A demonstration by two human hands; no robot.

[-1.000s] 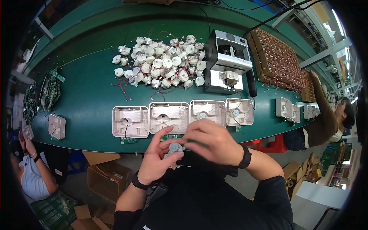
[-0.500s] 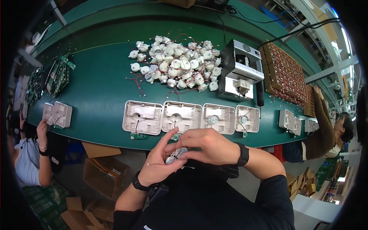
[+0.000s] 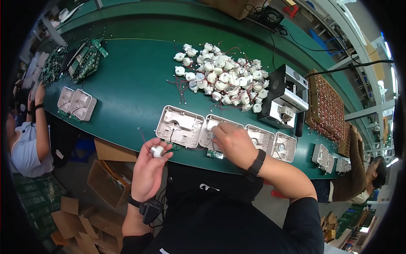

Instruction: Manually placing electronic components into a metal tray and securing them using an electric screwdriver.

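Observation:
My left hand (image 3: 148,169) is raised at the table's front edge, its fingers closed round a small round white part (image 3: 157,151) with a thin wire lead. My right hand (image 3: 234,142) reaches into the second white plastic housing (image 3: 203,142) from the left. Its fingers are pinched at a whitish round part (image 3: 211,126), mostly hidden by the hand. Left of it lies a housing (image 3: 179,127) with a dark wire but no round part inside. To the right, a third housing (image 3: 260,142) and a fourth housing (image 3: 284,147) each hold a round part.
Behind the housings spreads a heap of round white parts (image 3: 224,76) with red wires. A black-and-silver machine (image 3: 284,99) stands beside it, then a brown tray of parts (image 3: 325,106). Circuit boards (image 3: 86,59) are piled at far left. Co-workers sit on both sides.
My hands have parted: the left went left with a round part, the right moved forward into the second housing. The view has shifted, so the table's things appear farther right.

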